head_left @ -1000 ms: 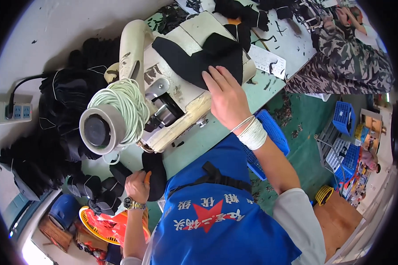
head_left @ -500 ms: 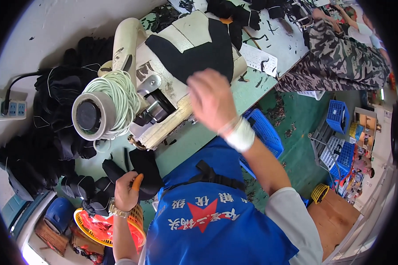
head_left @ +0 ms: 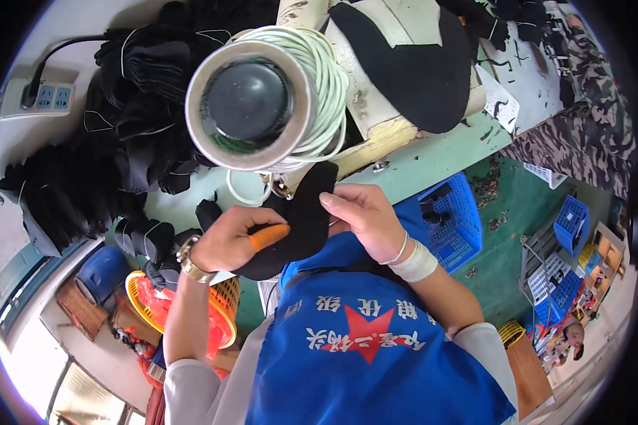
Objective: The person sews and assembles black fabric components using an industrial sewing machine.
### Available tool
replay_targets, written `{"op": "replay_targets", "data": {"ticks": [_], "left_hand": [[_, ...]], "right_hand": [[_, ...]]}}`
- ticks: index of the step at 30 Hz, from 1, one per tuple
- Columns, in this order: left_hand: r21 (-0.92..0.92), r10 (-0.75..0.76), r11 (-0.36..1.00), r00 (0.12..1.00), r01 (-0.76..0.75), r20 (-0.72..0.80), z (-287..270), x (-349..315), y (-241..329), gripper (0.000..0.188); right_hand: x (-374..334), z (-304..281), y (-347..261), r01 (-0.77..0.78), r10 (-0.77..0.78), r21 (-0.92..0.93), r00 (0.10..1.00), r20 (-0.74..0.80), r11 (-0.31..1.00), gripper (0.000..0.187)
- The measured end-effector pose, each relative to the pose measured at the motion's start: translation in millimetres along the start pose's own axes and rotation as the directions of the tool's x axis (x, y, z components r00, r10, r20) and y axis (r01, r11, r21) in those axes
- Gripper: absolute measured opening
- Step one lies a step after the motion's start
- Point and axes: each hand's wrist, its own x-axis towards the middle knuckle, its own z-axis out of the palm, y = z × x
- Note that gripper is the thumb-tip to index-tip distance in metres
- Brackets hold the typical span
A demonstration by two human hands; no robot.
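A black fabric piece (head_left: 306, 223) with a curved outline is held up between my two hands, just in front of the table edge. My left hand (head_left: 227, 242), its thumb in an orange finger cover, grips the left side. My right hand (head_left: 367, 221), with a white band at the wrist, pinches the right edge between thumb and fingers. Another black fabric piece (head_left: 425, 88), U-shaped, lies flat on the cream-coloured machine (head_left: 379, 145). A coil of pale green cord (head_left: 329, 78) hangs around a round holder (head_left: 305, 124) above my hands and hides part of the machine.
Bundled black pieces (head_left: 145, 67) are piled against the wall at the left. A yellow basket (head_left: 228, 297) with red plastic stands below my left forearm. A blue crate (head_left: 468, 230) is right of my apron; a person in camouflage (head_left: 581, 145) is farther right.
My right hand has come down from the machine to the fabric piece. My left hand has raised that piece toward the middle. The view has shifted, bringing the cord coil closer.
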Motion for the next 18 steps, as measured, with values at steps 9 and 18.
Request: {"op": "replay_targets", "data": {"ticks": [9,18], "left_hand": [[0.197,0.182,0.97,0.967,-0.146,-0.179,-33,13,19,0.021],[0.956,0.758,0.214,0.651,-0.199,-0.034,-4,54,-12,0.02]], "right_hand": [[19,20,29,-0.121,0.117,0.475,0.992,0.038,0.872,0.034],[6,13,25,0.017,-0.007,0.081,0.993,-0.117,0.997,0.021]]}}
